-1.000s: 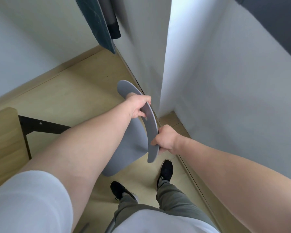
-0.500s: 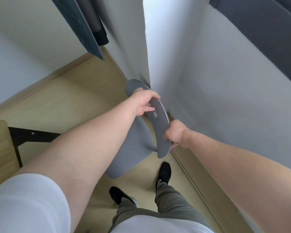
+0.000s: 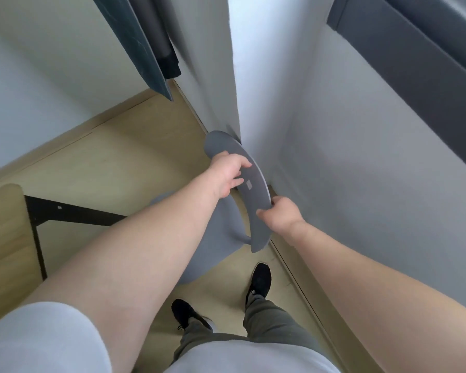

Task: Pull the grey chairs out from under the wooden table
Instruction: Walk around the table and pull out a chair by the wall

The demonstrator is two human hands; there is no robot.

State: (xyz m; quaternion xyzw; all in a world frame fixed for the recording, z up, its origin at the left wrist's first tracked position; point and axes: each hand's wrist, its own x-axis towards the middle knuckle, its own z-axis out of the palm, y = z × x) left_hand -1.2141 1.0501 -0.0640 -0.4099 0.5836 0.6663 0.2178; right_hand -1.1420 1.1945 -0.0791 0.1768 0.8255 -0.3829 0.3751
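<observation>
pale walls meet at twelve o'clock; the grey chair back is gripped by closed left hand and right hand, wooden table at nine.

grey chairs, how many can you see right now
1. The grey chair stands by the white wall corner, clear of the wooden table, with the left hand and right hand gripping its backrest. Others may be out of frame.
</observation>
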